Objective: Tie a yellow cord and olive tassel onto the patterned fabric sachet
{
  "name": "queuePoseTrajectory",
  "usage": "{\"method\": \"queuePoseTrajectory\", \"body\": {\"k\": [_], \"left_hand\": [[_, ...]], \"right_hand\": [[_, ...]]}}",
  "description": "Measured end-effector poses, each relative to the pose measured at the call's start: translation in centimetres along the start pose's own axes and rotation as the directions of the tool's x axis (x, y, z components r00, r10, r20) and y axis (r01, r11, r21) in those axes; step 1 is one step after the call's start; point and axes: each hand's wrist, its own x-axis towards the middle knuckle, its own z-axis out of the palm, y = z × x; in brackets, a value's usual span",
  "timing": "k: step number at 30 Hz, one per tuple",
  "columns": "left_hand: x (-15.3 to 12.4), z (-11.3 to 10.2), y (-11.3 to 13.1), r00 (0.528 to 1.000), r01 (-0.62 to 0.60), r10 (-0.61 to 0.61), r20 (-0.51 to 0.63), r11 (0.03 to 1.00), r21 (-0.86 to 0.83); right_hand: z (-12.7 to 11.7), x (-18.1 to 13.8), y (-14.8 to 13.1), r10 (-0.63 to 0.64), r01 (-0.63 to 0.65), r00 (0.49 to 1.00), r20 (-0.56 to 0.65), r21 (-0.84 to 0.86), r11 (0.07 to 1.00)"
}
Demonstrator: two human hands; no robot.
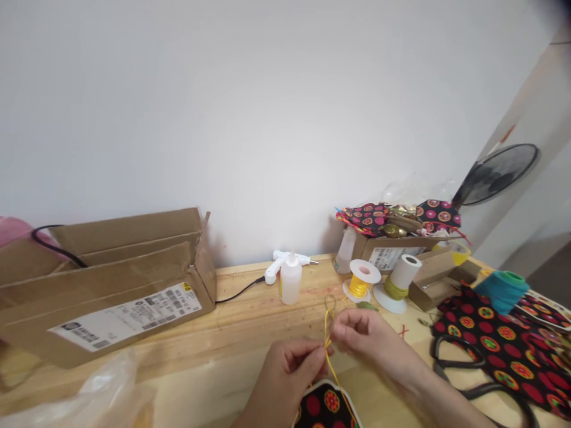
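My left hand [289, 374] is closed, with thumb and forefinger pinching a yellow cord [327, 324] where its strands cross. A loop of the cord stands up above the fingers, and a strand runs down over a black fabric piece [328, 407] with red floral dots and a pale edge, partly behind the left hand. Just right of the loop, my right hand [363, 333] has thumb and forefinger pinched together, seemingly on a strand of the same cord. Its fingertips partly hide what is between them.
A spool of yellow cord [359, 287], a green cord spool [395, 290] and a squeeze bottle [291, 279] stand ahead. Behind lies a white glue gun [274, 267]. Cardboard boxes [178, 267] flank the wooden table. At right are black-handled scissors [459, 356], patterned fabric [495, 339] and teal thread [502, 291].
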Motion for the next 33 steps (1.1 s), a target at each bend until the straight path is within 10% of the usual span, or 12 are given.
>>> {"method": "queuePoseTrajectory", "body": {"k": [7,22,33], "left_hand": [[-0.1,0.1,0.4,0.999,-0.035,0.035,0.009,0.999,-0.033],[-0.2,-0.2,-0.3,0.986,0.162,-0.163,0.028,0.915,-0.37],[0.2,0.1,0.0,0.997,0.07,-0.07,0.012,0.961,-0.267]], "right_hand": [[0.1,-0.4,-0.4,-0.015,0.014,0.958,0.288,0.003,1.0],[0.4,-0.2,0.7,-0.06,0.047,0.994,0.096,0.133,0.99],[0.3,-0.1,0.7,-0.096,0.089,0.99,0.099,0.074,0.993]]}}
